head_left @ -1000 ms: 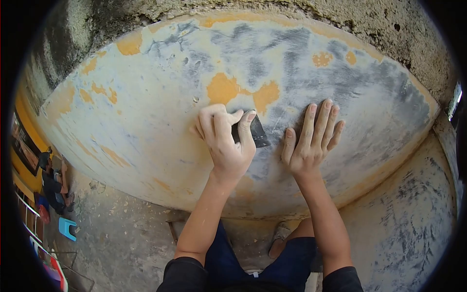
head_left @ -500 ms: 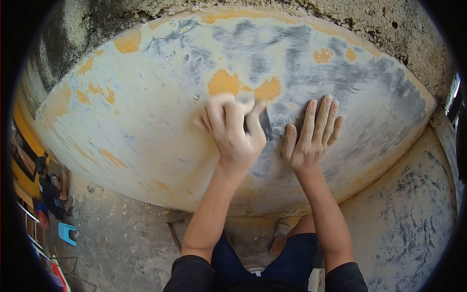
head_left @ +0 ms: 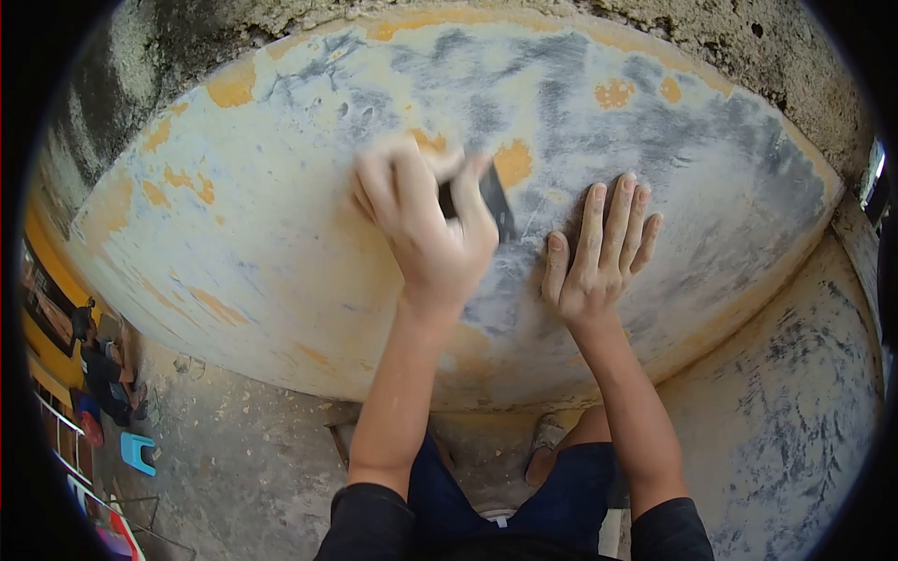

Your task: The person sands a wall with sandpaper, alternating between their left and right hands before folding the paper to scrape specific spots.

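My left hand (head_left: 432, 229), slightly smeared by motion, grips a piece of black sandpaper (head_left: 500, 204) against a large curved panel (head_left: 281, 215). The sheet's dark edge sticks out to the right of my thumb; the rest lies hidden under the fingers. Pale filler covers the panel, with orange patches and grey-black smudges. Just left of the hand's reach the surface is smooth and whitish. My right hand (head_left: 601, 257) rests flat on the panel, fingers spread and dusty, holding nothing.
Rough concrete wall (head_left: 748, 37) borders the panel's top. Another smudged curved surface (head_left: 767, 393) lies at lower right. On the concrete floor (head_left: 234, 439) at left are a blue stool (head_left: 137, 453) and a seated person (head_left: 105, 374). A metal frame (head_left: 140, 510) stands at lower left.
My left hand has moved up and left across the panel with the sandpaper, covering part of an orange patch. My right hand stays in place on the panel. The view has shifted slightly.
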Motion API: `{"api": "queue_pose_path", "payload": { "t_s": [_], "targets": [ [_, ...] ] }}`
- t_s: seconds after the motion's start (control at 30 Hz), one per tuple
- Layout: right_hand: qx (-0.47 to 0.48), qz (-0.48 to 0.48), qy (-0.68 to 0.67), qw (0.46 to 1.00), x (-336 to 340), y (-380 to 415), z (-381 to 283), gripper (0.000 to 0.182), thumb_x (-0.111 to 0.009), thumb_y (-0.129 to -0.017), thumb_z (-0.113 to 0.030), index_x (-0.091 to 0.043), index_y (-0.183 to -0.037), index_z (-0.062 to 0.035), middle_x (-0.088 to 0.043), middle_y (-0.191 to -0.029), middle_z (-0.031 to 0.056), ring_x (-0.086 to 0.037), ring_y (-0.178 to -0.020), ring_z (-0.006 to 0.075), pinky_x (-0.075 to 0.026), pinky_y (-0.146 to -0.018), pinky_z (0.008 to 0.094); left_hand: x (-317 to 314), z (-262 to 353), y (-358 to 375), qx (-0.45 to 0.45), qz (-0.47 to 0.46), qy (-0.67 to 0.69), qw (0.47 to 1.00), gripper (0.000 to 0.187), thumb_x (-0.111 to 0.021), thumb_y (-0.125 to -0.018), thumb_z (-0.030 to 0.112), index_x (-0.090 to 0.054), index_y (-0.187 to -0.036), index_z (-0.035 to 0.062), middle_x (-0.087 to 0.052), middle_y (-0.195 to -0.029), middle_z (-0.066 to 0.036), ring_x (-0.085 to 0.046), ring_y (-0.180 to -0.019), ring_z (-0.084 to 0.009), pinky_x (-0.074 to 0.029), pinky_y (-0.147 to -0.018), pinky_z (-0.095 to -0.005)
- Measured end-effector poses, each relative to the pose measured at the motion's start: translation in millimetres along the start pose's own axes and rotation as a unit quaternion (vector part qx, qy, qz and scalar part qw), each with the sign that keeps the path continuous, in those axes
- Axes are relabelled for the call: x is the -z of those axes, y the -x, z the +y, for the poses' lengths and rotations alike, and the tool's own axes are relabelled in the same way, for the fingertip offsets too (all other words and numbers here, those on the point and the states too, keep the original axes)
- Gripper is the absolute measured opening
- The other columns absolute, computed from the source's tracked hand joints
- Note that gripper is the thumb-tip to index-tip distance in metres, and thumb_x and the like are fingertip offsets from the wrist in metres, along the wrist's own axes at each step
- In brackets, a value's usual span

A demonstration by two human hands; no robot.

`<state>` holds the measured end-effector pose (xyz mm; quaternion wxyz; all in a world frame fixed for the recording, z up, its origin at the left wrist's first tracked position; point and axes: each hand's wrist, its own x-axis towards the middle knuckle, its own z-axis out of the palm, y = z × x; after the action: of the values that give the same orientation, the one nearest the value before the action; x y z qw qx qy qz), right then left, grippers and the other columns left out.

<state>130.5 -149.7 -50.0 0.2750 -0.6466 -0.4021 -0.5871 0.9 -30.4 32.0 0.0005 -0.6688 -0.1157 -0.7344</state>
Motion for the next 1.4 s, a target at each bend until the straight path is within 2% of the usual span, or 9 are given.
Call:
{"api": "queue_pose_path", "payload": {
  "t_s": [0.13, 0.27, 0.43, 0.57, 0.77, 0.93, 1.17, 1.23, 1.4],
  "targets": [
    [-0.013, 0.004, -0.01, 1.0, -0.8, 1.0, -0.8, 0.059, -0.047, -0.109, -0.036, -0.051, -0.155, 0.001, -0.044, -0.163, 0.0282, -0.031, -0.158, 0.0425, -0.009, -0.131, 0.0582, -4.5, -5.0, -20.5, -0.036, 0.044, -0.007, 0.998, 0.025, -0.082, -0.09, 0.011, -0.059, -0.092, 0.0037, -0.054, -0.097, -0.011, -0.05, -0.097, -0.0297, -0.037, -0.09, -0.0434],
    [-0.008, 0.006, -0.006, 1.0, -0.1, 1.5, 0.1, 0.059, -0.048, -0.109, -0.036, -0.051, -0.155, 0.0011, -0.044, -0.163, 0.0281, -0.031, -0.158, 0.0423, -0.009, -0.131, 0.0578, -2.9, -14.4, 42.1, 0.001, 0.025, 0.032, 0.999, 0.019, -0.08, -0.091, 0.014, -0.063, -0.094, 0.0097, -0.052, -0.096, -0.006, -0.05, -0.096, -0.0267, -0.03, -0.089, -0.0412],
    [-0.012, 0.002, -0.008, 1.0, 0.9, 0.8, -0.7, 0.059, -0.049, -0.108, -0.035, -0.052, -0.154, 0.0013, -0.043, -0.163, 0.0281, -0.032, -0.158, 0.0422, -0.009, -0.131, 0.0579, -4.2, -12.1, -4.2, 0.013, 0.006, 0.01, 1.0, 0.019, -0.08, -0.089, 0.014, -0.062, -0.092, 0.0091, -0.053, -0.103, -0.008, -0.049, -0.099, -0.0266, -0.03, -0.09, -0.0419],
    [-0.015, 0.001, -0.006, 1.0, 1.8, 0.4, -0.9, 0.059, -0.05, -0.108, -0.036, -0.053, -0.154, 0.0014, -0.044, -0.163, 0.0282, -0.031, -0.158, 0.0423, -0.009, -0.131, 0.058, -6.2, -12.1, -22.2, -0.026, 0.068, 0.018, 0.997, 0.02, -0.081, -0.09, 0.015, -0.062, -0.093, 0.0078, -0.055, -0.1, -0.006, -0.048, -0.094, -0.0262, -0.03, -0.089, -0.0416],
    [-0.014, 0.003, -0.009, 1.0, 2.4, 0.8, -0.9, 0.058, -0.049, -0.108, -0.035, -0.053, -0.153, 0.0014, -0.045, -0.162, 0.0282, -0.031, -0.158, 0.0425, -0.009, -0.131, 0.0577, 7.6, -8.3, 43.5, 0.017, -0.018, -0.002, 1.0, 0.024, -0.081, -0.089, 0.007, -0.057, -0.089, 0.0041, -0.055, -0.095, -0.01, -0.049, -0.093, -0.0299, -0.039, -0.089, -0.0452],
    [0.009, 0.003, 0.007, 1.0, 3.7, -1.8, -0.3, 0.058, -0.045, -0.111, -0.033, -0.051, -0.152, 0.008, -0.042, -0.162, 0.0319, -0.03, -0.158, 0.0443, -0.012, -0.131, 0.0554, -3.7, -2.5, -38.7, -0.021, 0.059, -0.014, 0.998, 0.028, -0.084, -0.088, 0.011, -0.058, -0.089, 0.0015, -0.054, -0.09, -0.009, -0.051, -0.09, -0.029, -0.041, -0.084, -0.042],
    [0.014, 0.016, 0.002, 1.0, 1.4, -0.3, 1.2, 0.058, -0.046, -0.111, -0.032, -0.052, -0.151, 0.0083, -0.044, -0.161, 0.0318, -0.031, -0.157, 0.0446, -0.012, -0.13, 0.056, 6.5, -6.1, 42.7, 0.012, -0.004, 0.012, 1.0, 0.025, -0.082, -0.089, 0.007, -0.058, -0.089, 0.0017, -0.053, -0.093, -0.01, -0.05, -0.09, -0.0291, -0.04, -0.085, -0.0427],
    [-0.008, 0.008, -0.007, 1.0, 1.0, 1.4, 0.0, 0.056, -0.048, -0.108, -0.034, -0.058, -0.15, 0.0017, -0.048, -0.16, 0.0285, -0.034, -0.157, 0.0424, -0.011, -0.131, 0.0582, 7.9, -4.7, 19.8, 0.017, -0.022, -0.008, 1.0, 0.025, -0.083, -0.088, 0.006, -0.058, -0.09, 0.0022, -0.054, -0.094, -0.011, -0.051, -0.09, -0.0286, -0.04, -0.086, -0.0412],
    [-0.012, 0.009, -0.011, 1.0, 1.2, 2.4, -0.8, 0.055, -0.049, -0.108, -0.033, -0.058, -0.15, 0.0017, -0.049, -0.159, 0.0285, -0.034, -0.157, 0.0424, -0.011, -0.131, 0.0582, 0.7, -6.9, -16.9, -0.015, 0.027, 0.018, 0.999, 0.025, -0.082, -0.089, 0.006, -0.057, -0.089, 0.002, -0.052, -0.092, -0.01, -0.051, -0.091, -0.0282, -0.041, -0.085, -0.0415]
  ]
}}
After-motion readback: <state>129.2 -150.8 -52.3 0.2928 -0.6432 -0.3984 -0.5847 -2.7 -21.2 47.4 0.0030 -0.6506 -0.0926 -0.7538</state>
